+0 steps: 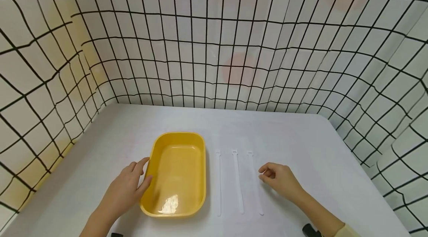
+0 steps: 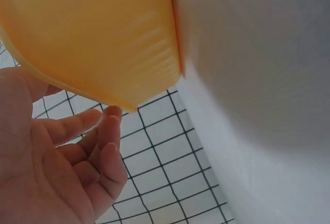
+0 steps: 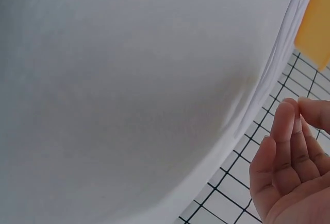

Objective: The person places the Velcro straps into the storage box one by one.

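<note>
A yellow plastic tray [image 1: 177,177] with rounded corners stands on the white table, and only a patch of glare shows inside it. My left hand [image 1: 125,188] is at its left rim, thumb lapping over the edge and index fingertip right at it. From the left wrist view, the fingers of that hand [image 2: 67,157] look loosely bent below the tray's rim [image 2: 77,92]. Right of the tray lie three slim white strips with wider heads, like cable ties: left strip [image 1: 219,185], middle strip [image 1: 238,183], right strip [image 1: 256,185]. Beside the right strip hovers my right hand [image 1: 282,181], fingers loosely curled, holding nothing.
The white-covered table [image 1: 301,140] is bordered at the back and sides by white sheeting with a black grid [image 1: 214,44]. Small dark objects show at the bottom edge near each wrist, one of them a black piece [image 1: 309,229] on the right.
</note>
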The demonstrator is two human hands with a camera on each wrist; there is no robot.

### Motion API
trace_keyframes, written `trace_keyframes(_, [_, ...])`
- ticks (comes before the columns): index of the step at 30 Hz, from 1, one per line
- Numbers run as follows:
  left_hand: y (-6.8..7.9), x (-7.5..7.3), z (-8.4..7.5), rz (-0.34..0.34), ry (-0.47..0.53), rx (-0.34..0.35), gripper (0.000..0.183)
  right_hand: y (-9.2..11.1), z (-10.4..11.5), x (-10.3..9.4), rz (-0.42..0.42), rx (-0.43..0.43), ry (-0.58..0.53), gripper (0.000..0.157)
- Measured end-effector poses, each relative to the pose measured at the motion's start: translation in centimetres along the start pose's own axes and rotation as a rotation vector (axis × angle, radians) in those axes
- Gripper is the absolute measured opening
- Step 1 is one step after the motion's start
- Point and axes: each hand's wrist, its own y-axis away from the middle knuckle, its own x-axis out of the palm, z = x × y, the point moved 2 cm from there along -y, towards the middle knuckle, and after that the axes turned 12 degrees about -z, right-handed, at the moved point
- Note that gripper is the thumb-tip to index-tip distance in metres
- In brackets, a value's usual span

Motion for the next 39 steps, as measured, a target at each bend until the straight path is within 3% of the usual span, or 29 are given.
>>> trace_keyframes(6, [0.1,0.2,0.1,0.053,0.022,-0.070,0.050,-0.4,0.0,0.4,0.021,0.045,0.021,0.007])
trace_keyframes(13, [0.1,0.6,0.0,0.038,0.062,-0.060,0.047,-0.7,0.0,0.8,0.056,0.081,0.044,0.012])
trace_keyframes(28, [-0.1,0.7,0.3,0.085,0.098,-0.109,0.044,-1.0,-0.1,2.3,-0.001,0.226,0.083,0.031])
trace_keyframes(39, [0.0,0.7,0.3,0.114,0.137,-0.130,0.046,-1.0,0.2,2.6,-0.020,0.299,0.047,0.032])
